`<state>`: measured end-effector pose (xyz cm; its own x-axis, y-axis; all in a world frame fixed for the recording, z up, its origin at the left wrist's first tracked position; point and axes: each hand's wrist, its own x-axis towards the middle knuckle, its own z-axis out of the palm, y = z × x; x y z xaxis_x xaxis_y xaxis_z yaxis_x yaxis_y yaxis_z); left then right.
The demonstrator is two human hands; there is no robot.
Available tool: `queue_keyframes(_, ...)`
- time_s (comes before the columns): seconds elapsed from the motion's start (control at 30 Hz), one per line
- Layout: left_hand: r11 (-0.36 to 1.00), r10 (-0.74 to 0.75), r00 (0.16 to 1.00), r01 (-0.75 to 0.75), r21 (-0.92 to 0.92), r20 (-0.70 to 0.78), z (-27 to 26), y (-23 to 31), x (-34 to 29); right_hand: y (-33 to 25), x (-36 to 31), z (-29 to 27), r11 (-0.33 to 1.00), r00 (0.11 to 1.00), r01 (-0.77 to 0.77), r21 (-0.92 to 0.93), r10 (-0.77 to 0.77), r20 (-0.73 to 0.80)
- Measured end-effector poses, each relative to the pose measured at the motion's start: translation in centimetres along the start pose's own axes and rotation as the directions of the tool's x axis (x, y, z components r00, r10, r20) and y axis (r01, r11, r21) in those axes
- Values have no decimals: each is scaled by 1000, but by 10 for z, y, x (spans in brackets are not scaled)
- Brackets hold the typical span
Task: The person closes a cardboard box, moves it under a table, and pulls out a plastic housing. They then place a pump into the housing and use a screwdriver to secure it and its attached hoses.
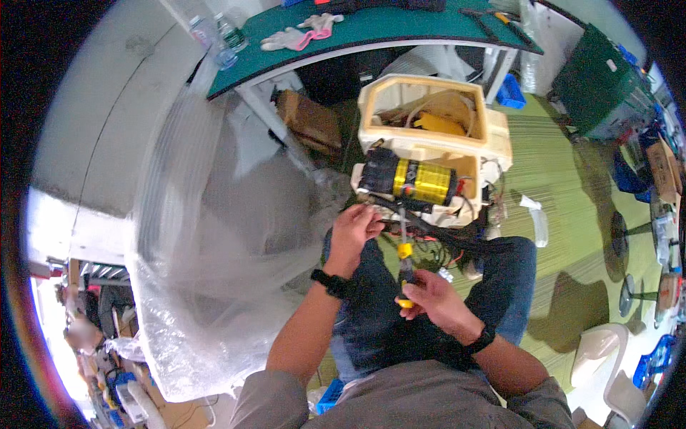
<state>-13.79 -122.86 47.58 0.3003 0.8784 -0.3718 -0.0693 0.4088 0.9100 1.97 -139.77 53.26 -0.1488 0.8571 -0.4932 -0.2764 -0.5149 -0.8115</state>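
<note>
Head cam, right hand (437, 299) gripping yellow screwdriver (405, 275), left hand (355, 227) pinching black wires (429, 227) under gold-labelled motor (414, 180)

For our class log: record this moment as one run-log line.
right hand: grips screwdriver | left hand: at wires | pump motor: in cream housing

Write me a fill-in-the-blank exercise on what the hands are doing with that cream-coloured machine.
1. The right hand grips a screwdriver with a black and ____ handle.
2. The left hand reaches below a black and ____ cylindrical motor.
3. The motor sits in a ____-coloured plastic housing.
4. A pair of gloves lies on the ____ table top.

Missing words: yellow; gold; cream; green
</note>
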Motion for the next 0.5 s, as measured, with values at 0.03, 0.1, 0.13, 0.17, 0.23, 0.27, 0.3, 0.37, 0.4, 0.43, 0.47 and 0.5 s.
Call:
queue_keyframes(0.03, 999, -22, 1000, 22, -28, 13, 2, 4, -2, -4, -3, -3, 1000, 1000, 15, -16, -15, -3)
queue_keyframes(0.1, 998, -37, 999, 39, -58, 39, 0, 4, -1, -17, -11, -9, 999, 999, 37, -38, -37, -14)
queue_keyframes(0.13, 998, -23, 999, 25, -60, 40, -2, 0, 2, -29, -17, -14, 993, 994, 101, -63, -103, -34)
queue_keyframes(0.17, 998, -10, 999, 13, -62, 43, -2, -1, 3, -43, -24, -21, 983, 984, 163, -89, -169, -55)
queue_keyframes(0.23, 1000, -19, 1000, 19, -14, 2, -4, 0, 0, -85, -30, -42, 922, 935, 230, -311, -298, -193)
queue_keyframes(0.27, 999, -21, 998, 23, 40, -53, -3, 5, -4, -100, -27, -64, 812, 880, 247, -529, -416, -229)
queue_keyframes(0.3, 999, -8, 995, 12, 41, -95, 0, 9, -6, -121, -23, -79, 808, 860, 169, -565, -401, -316)
queue_keyframes(0.37, 995, 23, 996, -14, 96, -91, -3, 12, -3, -153, -4, -122, 790, 818, 110, -603, -417, -396)
queue_keyframes(0.4, 988, 45, 995, -31, 151, -89, -3, 11, 1, -165, 8, -146, 758, 796, 18, -652, -406, -450)
queue_keyframes(0.43, 988, 52, 995, -39, 149, -81, -1, 10, 3, -171, 23, -178, 751, 820, -29, -659, -360, -446)
queue_keyframes(0.47, 987, 76, 992, -60, 150, -103, 2, 10, 3, -172, 36, -203, 745, 814, -68, -664, -343, -468)
queue_keyframes(0.5, 985, 100, 987, -81, 151, -128, 3, 9, 4, -173, 50, -224, 710, 811, -144, -690, -314, -493)
